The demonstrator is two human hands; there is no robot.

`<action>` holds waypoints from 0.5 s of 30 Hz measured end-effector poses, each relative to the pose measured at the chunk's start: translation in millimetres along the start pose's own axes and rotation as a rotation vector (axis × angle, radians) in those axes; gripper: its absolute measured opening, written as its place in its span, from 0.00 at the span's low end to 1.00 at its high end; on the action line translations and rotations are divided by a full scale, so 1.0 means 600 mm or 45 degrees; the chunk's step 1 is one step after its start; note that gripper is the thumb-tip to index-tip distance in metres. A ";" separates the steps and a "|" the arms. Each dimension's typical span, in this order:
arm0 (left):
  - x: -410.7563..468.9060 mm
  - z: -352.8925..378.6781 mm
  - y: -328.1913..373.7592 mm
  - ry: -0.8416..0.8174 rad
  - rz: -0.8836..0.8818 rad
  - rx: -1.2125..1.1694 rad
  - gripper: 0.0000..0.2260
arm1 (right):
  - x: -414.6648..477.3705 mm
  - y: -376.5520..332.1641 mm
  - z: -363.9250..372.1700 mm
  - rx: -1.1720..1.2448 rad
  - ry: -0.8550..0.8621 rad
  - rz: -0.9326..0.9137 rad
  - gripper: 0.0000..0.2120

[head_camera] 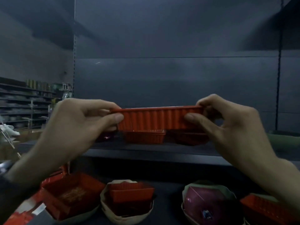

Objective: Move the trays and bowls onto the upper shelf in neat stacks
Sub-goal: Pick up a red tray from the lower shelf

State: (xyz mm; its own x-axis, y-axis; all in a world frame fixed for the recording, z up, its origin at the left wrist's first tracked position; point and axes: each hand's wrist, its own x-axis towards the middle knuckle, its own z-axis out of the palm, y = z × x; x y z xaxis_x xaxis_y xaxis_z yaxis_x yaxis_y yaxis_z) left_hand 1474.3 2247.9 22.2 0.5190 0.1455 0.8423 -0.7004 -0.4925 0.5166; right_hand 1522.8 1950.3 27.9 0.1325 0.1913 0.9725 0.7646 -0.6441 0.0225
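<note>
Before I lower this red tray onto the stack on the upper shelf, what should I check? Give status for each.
1. Left hand pinches the ribbed red tray at its left end: ok.
2. Right hand pinches its right end: ok.
3. Tray held roughly level: ok.
4. Red tray stack sits on the upper shelf below it: ok.
5. Stack's top free: cannot tell, the held tray hides it.

A tray [159,118] sits between the left hand [78,120] and right hand [227,122], before stacked trays [144,137] on the shelf [146,151], above bowls [123,215].
</note>
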 end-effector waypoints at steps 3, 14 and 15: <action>0.049 0.019 -0.029 0.041 -0.061 -0.025 0.07 | 0.026 0.037 0.055 0.014 -0.025 0.042 0.14; 0.181 0.081 -0.226 0.052 -0.140 0.289 0.04 | 0.068 0.162 0.222 -0.001 -0.369 0.270 0.08; 0.186 0.083 -0.240 0.038 -0.148 0.309 0.04 | 0.069 0.167 0.234 -0.019 -0.387 0.277 0.08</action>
State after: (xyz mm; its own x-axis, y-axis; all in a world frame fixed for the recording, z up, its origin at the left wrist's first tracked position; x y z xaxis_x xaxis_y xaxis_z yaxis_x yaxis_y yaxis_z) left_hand 1657.6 2292.3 34.2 0.5718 0.2364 0.7856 -0.4972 -0.6618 0.5611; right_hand 1693.8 1997.7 38.0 0.4737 0.2583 0.8420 0.6889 -0.7043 -0.1714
